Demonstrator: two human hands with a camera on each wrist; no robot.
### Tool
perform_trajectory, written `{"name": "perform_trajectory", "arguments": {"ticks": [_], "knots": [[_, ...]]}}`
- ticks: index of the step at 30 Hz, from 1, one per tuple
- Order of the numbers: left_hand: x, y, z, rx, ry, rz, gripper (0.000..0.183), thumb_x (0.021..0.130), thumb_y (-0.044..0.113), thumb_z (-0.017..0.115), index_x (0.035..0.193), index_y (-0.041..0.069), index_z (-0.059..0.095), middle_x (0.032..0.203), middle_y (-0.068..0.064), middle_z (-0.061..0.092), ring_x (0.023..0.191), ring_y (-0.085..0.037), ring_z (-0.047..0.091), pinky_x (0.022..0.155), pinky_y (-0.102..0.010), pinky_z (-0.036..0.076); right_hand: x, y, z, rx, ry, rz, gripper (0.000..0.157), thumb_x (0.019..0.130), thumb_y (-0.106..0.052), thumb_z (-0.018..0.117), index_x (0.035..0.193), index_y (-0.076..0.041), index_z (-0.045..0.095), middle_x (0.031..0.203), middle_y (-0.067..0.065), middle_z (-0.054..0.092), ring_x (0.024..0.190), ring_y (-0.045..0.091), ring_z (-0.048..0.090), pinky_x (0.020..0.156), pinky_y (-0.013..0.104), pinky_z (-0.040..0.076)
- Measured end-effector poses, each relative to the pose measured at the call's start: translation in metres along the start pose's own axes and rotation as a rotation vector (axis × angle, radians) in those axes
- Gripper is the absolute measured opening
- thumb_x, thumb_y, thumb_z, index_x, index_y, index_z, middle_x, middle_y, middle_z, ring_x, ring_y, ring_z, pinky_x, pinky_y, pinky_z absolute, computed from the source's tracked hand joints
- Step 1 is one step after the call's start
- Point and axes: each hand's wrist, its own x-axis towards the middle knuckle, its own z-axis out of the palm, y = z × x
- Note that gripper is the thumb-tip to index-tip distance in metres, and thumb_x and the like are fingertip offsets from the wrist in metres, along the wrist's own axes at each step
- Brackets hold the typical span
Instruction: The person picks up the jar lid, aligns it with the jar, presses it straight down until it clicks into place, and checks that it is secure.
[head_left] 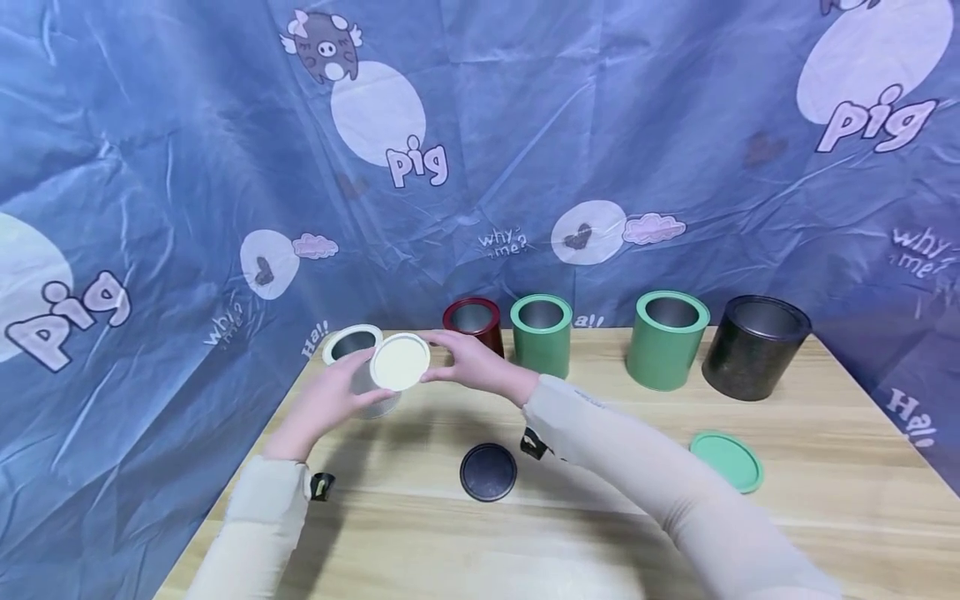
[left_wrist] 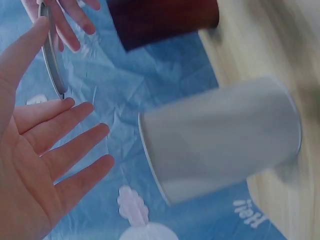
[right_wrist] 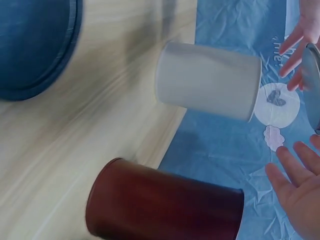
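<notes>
A round white lid (head_left: 400, 362) is held up in the air by both hands, its flat face toward the head camera. On its left edge, the left hand (head_left: 330, 400) pinches it between thumb and fingertips, the other fingers spread. From the other side the right hand (head_left: 483, 367) grips the lid's right edge with thumb and fingers. The open white can (left_wrist: 220, 140) stands upright on the table, partly hidden behind the lid and left hand in the head view. In both wrist views the lid is apart from this can, above its rim level.
Along the table's back stand open cans: a dark red one (head_left: 491, 335), two green ones (head_left: 542, 346) (head_left: 663, 354) and a black one (head_left: 752, 358). A black lid (head_left: 488, 472) lies front centre, a green lid (head_left: 726, 461) to the right. A blue printed cloth (head_left: 480, 125) hangs behind.
</notes>
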Motion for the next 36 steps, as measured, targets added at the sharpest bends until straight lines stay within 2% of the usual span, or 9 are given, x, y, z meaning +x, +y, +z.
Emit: {"name": "perform_trajectory", "arguments": {"ticks": [8,14,18,24,31,36], "knots": [[-0.008,-0.021,-0.025,0.062,-0.036,-0.140,0.076,0.083,0.044,0.073,0.142,0.004,0.045,0.136,-0.028,0.052,0.120,-0.050,0.052,0.091,-0.065,0.044,0.031,-0.014,0.010,0.103,-0.055,0.057,0.072,0.084,-0.032,0.075,0.146,-0.013,0.044,0.147,0.007,0.048,0.135,0.021,0.046,0.111,0.036,0.039],[-0.006,-0.038,-0.035,0.066,-0.030,-0.160,0.078,0.085,0.046,0.070,0.144,0.004,0.043,0.142,-0.029,0.046,0.125,-0.051,0.046,0.095,-0.067,0.041,0.049,-0.020,0.023,0.137,0.030,0.105,0.064,0.085,-0.031,0.074,0.142,-0.016,0.050,0.142,0.003,0.054,0.128,0.022,0.054,0.105,0.034,0.045],[-0.003,-0.048,-0.038,0.052,-0.041,-0.192,0.078,0.085,0.048,0.069,0.144,0.003,0.043,0.143,-0.029,0.044,0.129,-0.050,0.043,0.098,-0.067,0.039,0.059,-0.025,0.032,0.104,0.077,0.130,0.061,0.086,-0.031,0.074,0.141,-0.017,0.052,0.139,0.003,0.057,0.124,0.022,0.057,0.102,0.032,0.047],[0.005,-0.061,-0.039,0.048,-0.051,-0.207,0.080,0.086,0.049,0.068,0.144,0.000,0.042,0.142,-0.031,0.044,0.129,-0.050,0.043,0.100,-0.066,0.037,0.071,-0.027,0.037,0.065,0.093,0.147,0.061,0.086,-0.030,0.073,0.141,-0.014,0.052,0.138,0.005,0.058,0.125,0.022,0.057,0.105,0.030,0.045],[0.019,-0.072,-0.030,0.039,-0.081,-0.202,0.085,0.086,0.057,0.064,0.145,0.000,0.040,0.143,-0.031,0.042,0.130,-0.050,0.042,0.102,-0.066,0.036,0.077,-0.017,0.042,0.062,0.049,0.221,0.065,0.088,-0.032,0.072,0.145,-0.015,0.046,0.143,0.005,0.053,0.131,0.020,0.051,0.109,0.032,0.041],[0.025,-0.077,-0.030,0.028,-0.094,-0.218,0.087,0.086,0.057,0.064,0.146,-0.001,0.038,0.145,-0.032,0.039,0.132,-0.050,0.038,0.104,-0.065,0.034,0.084,-0.013,0.048,0.066,0.050,0.226,0.066,0.088,-0.033,0.071,0.145,-0.013,0.045,0.144,0.005,0.052,0.133,0.020,0.049,0.111,0.031,0.038]]}}
